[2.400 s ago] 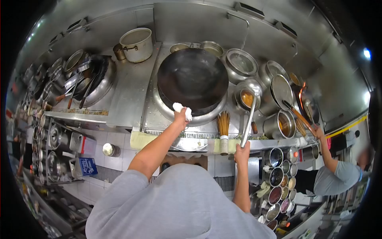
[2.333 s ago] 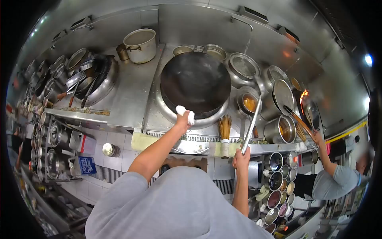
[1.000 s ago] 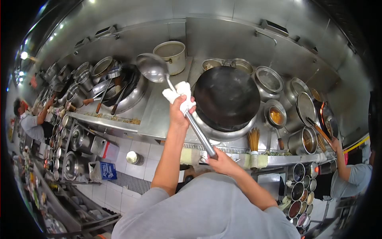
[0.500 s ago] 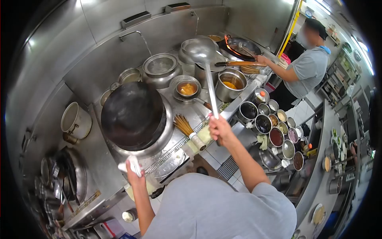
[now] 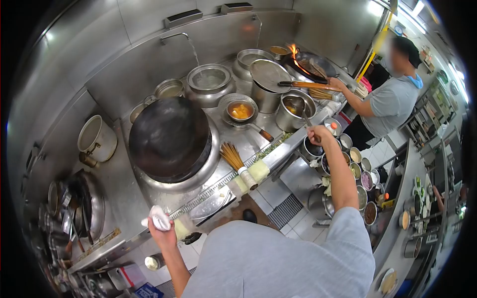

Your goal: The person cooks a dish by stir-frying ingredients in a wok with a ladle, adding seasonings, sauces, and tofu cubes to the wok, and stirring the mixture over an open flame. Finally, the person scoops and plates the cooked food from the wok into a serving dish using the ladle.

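My left hand [image 5: 163, 232] is closed on a bunched white cloth [image 5: 158, 218], in front of the counter's edge below the wok. A large dark wok [image 5: 170, 138] rests tilted on its round burner ring. My right hand [image 5: 319, 134] grips the ladle [image 5: 305, 117] by its handle, and the bowl of the ladle is down inside a steel pot [image 5: 286, 119] with orange-brown liquid. Left of that pot, a bowl of orange pieces [image 5: 240, 110] sits on a perforated strainer. A bamboo brush [image 5: 233, 157] lies on the front edge, between my two hands.
A co-worker [image 5: 389, 97] at the right holds a pan [image 5: 310, 66] over flames. Seasoning bowls [image 5: 368, 180] stand right of my right arm. A white pot [image 5: 98, 138] is at the left. Water runs from a faucet [image 5: 175, 37] into a covered pot [image 5: 208, 78].
My right hand has moved right and lowered the raised ladle into the steel pot. My left hand, still with the cloth, is slightly lower. Flames at the co-worker's pan are higher.
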Available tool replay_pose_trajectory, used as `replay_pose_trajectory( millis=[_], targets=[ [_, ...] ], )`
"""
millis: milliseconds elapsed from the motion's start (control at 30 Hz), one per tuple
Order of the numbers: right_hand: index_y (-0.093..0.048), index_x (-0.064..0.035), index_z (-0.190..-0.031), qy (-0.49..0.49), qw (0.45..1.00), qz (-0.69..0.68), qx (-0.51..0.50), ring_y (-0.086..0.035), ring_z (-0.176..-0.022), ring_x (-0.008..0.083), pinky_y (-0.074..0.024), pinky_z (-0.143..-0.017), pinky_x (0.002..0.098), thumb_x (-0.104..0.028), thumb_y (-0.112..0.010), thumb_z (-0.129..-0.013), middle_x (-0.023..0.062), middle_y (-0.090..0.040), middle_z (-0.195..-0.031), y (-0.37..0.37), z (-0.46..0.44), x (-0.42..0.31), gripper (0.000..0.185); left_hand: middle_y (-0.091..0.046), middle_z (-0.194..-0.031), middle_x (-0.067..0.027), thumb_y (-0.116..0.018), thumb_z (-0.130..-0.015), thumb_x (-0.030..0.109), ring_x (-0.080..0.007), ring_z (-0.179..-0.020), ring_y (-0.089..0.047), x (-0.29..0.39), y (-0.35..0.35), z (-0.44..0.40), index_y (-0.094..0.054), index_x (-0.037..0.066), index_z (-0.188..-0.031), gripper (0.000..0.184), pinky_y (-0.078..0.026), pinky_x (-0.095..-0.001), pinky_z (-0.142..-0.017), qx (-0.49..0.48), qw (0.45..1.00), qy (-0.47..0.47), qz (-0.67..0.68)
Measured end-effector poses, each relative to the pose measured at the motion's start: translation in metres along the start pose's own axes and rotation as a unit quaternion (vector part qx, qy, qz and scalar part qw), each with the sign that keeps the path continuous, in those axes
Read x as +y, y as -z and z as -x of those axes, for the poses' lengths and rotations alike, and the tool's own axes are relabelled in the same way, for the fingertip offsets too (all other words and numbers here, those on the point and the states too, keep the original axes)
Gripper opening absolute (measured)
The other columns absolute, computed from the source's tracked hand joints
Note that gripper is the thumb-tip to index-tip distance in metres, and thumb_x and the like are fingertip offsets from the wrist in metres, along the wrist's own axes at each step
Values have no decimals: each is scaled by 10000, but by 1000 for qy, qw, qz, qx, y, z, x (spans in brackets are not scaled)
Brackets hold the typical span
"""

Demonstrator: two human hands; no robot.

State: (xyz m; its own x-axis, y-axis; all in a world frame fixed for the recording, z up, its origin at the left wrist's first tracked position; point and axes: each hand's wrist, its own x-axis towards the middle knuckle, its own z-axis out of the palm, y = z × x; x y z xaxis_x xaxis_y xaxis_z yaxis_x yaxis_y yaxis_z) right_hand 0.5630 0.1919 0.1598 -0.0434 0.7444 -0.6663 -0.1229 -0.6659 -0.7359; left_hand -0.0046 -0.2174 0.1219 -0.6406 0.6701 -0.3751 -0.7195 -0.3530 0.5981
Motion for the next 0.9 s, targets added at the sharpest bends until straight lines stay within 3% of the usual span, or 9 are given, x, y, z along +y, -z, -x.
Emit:
replay_pose_trajectory(
  millis=[67,200,367,433,533,567,633,700,900],
  targets=[
    [-443,-87,-747,-38,971,-218,-91,-432,-445,51,-344,-400,211,-152,-479,-946,-42,-443,-568,0,3,-10,212,-630,-986,-55,-527,-938,391,-208,-831,-609,-4,0,-1,-530,123,-1185,364,-473,-314,-550,10,1000,-5,-21],
    [-426,-59,-765,5,928,-328,-177,-422,-435,56,-341,-398,204,-179,-442,-972,-39,-444,-597,-1,22,6,239,-634,-998,-47,-530,-936,338,-215,-843,-620,-9,0,4,-529,133,-1211,343,-473,-321,-554,11,999,0,-45],
    [-447,-59,-758,68,944,-295,-134,-360,-409,49,-305,-376,205,-180,-460,-970,-55,-401,-540,-18,71,13,245,-640,-993,-37,-537,-930,331,-214,-834,-626,-25,12,3,-532,146,-1212,337,-474,-330,-559,-47,994,53,-84],
    [-462,-58,-776,137,950,-248,-127,-370,-419,49,-312,-384,201,-188,-466,-971,-56,-394,-533,-36,92,12,235,-648,-996,-48,-545,-921,334,-217,-841,-630,-44,5,1,-539,136,-1201,343,-481,-350,-555,-102,978,161,-81],
    [-513,-7,-951,93,912,-300,-263,-394,-446,43,-324,-391,202,-168,-460,-977,-38,-424,-635,-42,103,6,171,-646,-1062,-158,-500,-950,293,-269,-896,-658,-86,-17,-3,-533,5,-1209,388,-562,-395,-633,-177,934,292,-102],
    [-521,9,-1040,77,894,-327,-297,-407,-461,35,-333,-393,205,-152,-466,-978,-29,-434,-698,-57,116,5,181,-648,-1053,-156,-520,-944,288,-264,-878,-662,-108,-12,-13,-519,-9,-1230,412,-566,-390,-605,-290,890,342,-88],
    [-461,68,-1212,77,863,-352,-355,-430,-496,28,-346,-394,215,-148,-430,-991,0,-428,-791,-88,139,7,311,-637,-1032,-196,-562,-911,259,-279,-884,-651,-142,-21,-2,-489,-18,-1261,452,-541,-352,-586,-329,833,445,-30],
    [-441,79,-1236,64,854,-343,-385,-436,-505,29,-354,-396,220,-147,-419,-994,7,-421,-803,-125,164,12,331,-645,-1002,-139,-597,-910,283,-201,-816,-659,-144,-33,17,-475,2,-1266,470,-526,-292,-517,-379,788,453,-174],
    [-431,98,-1261,-23,847,-310,-431,-432,-471,11,-363,-349,191,-130,-419,-984,13,-449,-788,-229,201,57,358,-643,-977,-112,-600,-910,285,-188,-821,-658,-126,-22,18,-497,20,-1247,441,-528,-295,-527,-349,818,435,-141]
  ],
)
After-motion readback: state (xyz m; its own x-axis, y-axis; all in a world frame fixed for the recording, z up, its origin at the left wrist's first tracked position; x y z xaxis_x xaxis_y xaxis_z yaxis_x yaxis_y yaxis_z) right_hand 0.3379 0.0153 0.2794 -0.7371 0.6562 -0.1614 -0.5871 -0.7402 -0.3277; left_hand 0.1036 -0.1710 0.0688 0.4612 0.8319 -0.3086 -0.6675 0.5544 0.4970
